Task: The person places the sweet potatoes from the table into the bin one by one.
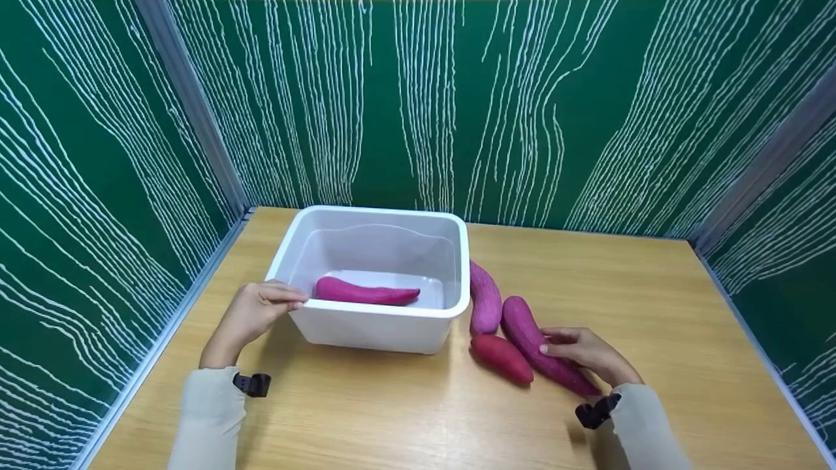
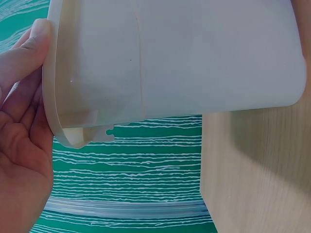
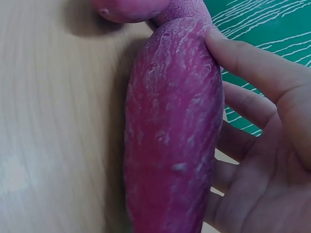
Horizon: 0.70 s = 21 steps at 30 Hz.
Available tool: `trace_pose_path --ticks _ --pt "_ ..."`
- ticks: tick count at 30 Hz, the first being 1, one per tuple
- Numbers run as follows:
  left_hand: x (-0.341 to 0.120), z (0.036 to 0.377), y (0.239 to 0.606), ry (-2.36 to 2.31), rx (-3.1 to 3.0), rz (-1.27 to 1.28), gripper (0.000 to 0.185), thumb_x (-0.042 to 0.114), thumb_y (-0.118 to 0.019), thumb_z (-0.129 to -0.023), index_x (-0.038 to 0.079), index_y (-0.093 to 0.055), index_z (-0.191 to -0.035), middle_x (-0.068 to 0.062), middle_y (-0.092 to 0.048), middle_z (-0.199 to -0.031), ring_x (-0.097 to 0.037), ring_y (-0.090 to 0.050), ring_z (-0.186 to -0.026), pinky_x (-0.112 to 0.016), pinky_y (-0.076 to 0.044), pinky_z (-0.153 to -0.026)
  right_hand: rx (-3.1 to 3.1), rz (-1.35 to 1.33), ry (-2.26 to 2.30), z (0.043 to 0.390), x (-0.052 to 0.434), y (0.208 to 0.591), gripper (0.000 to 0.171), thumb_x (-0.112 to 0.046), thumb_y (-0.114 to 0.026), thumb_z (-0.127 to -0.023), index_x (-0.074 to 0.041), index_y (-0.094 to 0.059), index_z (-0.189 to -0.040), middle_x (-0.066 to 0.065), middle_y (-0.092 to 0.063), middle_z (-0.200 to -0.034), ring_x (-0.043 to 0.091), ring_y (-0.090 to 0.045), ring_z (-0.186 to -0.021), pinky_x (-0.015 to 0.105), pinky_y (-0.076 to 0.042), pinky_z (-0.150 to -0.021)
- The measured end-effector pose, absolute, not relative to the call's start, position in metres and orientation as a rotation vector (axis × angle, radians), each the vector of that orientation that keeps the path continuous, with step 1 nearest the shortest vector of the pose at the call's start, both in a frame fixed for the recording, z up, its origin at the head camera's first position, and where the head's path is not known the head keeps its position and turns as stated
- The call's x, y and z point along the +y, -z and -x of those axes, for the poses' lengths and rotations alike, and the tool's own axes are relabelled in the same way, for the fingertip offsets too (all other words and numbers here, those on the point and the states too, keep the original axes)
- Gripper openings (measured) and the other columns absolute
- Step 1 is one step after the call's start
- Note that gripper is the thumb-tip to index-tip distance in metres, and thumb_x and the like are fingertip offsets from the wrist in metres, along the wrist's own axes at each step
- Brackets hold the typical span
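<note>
A white plastic tub [image 1: 379,312] stands on the wooden table with one magenta sweet potato [image 1: 366,293] lying inside. My left hand [image 1: 284,300] holds the tub's near-left corner, fingers over the rim; in the left wrist view the tub wall [image 2: 194,58] fills the frame beside my left hand [image 2: 24,145]. To the tub's right, my right hand [image 1: 575,346] grips a long purple sweet potato [image 1: 529,339] that lies on the table. In the right wrist view my thumb lies on top of this potato [image 3: 170,145] and my right hand [image 3: 262,160] cups its far side.
A red sweet potato [image 1: 501,358] lies just left of the held one, touching it. Another purple sweet potato [image 1: 485,298] rests against the tub's right wall. Green panels with white lines enclose the table [image 1: 392,418] on three sides.
</note>
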<state>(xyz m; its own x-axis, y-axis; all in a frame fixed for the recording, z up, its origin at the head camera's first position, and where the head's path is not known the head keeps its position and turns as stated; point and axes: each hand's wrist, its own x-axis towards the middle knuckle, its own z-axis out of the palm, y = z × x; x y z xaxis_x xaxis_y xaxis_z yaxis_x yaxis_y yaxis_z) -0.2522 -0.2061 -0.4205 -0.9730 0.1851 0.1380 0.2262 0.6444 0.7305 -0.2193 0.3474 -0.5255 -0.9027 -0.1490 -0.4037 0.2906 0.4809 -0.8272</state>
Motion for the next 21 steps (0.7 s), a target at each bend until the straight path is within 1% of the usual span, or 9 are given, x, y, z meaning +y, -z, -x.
trace_pose_path --ticks 4,7,13,21 --pt "-0.2057 0.2516 0.4205 1.267 -2.807 0.333 0.016 0.010 -0.073 -0.084 0.016 -0.078 -0.098 -0.008 -0.073 -0.105 -0.028 -0.063 -0.107 -0.047 -0.049 -0.100 2.306 -0.067 1.404 0.2186 0.3478 0.5277 0.072 -0.040 -0.068 -0.088 -0.003 -0.042 -0.144 0.024 -0.042 -0.146 0.034 -0.042 -0.133 0.047 -0.038 -0.110" --pt "-0.2054 0.2514 0.4198 1.271 -2.795 0.347 0.016 0.010 -0.073 -0.084 0.015 -0.078 -0.098 -0.009 -0.073 -0.105 -0.028 -0.064 -0.107 -0.048 -0.048 -0.100 2.312 -0.045 1.410 0.2187 0.3486 0.5300 0.071 -0.040 -0.067 -0.089 -0.003 -0.042 -0.144 0.023 -0.040 -0.148 0.038 -0.036 -0.137 0.050 -0.032 -0.113" --pt "-0.2050 0.2514 0.4192 1.269 -2.767 0.387 0.017 0.008 -0.074 -0.083 0.013 -0.078 -0.098 -0.009 -0.074 -0.103 -0.029 -0.064 -0.106 -0.048 -0.048 -0.101 2.349 -0.043 1.399 0.2181 0.3487 0.5322 0.070 -0.041 -0.066 -0.089 -0.003 -0.043 -0.143 0.023 -0.042 -0.146 0.040 -0.037 -0.137 0.051 -0.033 -0.112" --pt "-0.2065 0.2513 0.4207 1.277 -2.800 0.344 0.018 0.010 -0.073 -0.084 0.013 -0.077 -0.101 -0.008 -0.074 -0.104 -0.028 -0.063 -0.108 -0.047 -0.048 -0.100 2.379 -0.059 1.351 0.2155 0.3464 0.5315 0.069 -0.042 -0.066 -0.089 -0.003 -0.044 -0.142 0.025 -0.044 -0.144 0.041 -0.040 -0.134 0.052 -0.035 -0.110"
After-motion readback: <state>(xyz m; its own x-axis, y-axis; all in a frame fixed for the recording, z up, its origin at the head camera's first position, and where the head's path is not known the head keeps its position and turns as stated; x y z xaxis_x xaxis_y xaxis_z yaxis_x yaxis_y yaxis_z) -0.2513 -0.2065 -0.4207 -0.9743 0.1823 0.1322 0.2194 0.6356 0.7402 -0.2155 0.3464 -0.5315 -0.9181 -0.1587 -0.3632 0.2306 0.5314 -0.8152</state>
